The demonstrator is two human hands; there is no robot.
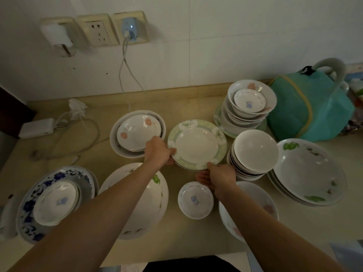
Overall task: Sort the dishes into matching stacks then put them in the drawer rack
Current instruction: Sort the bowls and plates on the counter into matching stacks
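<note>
A green-rimmed plate is at the counter's middle, with another plate edge showing beneath it. My left hand grips its left rim and my right hand holds its near rim, fingers curled underneath. Around it stand a pink-flower bowl in a wider dish, a stack of plain white bowls, a mixed stack topped by a small blue-flower bowl, a small blue-flower bowl, large green-leaf bowls and a blue-patterned plate holding small bowls.
A teal bag sits at the back right. A white power adapter and cables lie at the back left, below wall sockets. A large bowl lies under my left forearm, and another pink-flower bowl under my right.
</note>
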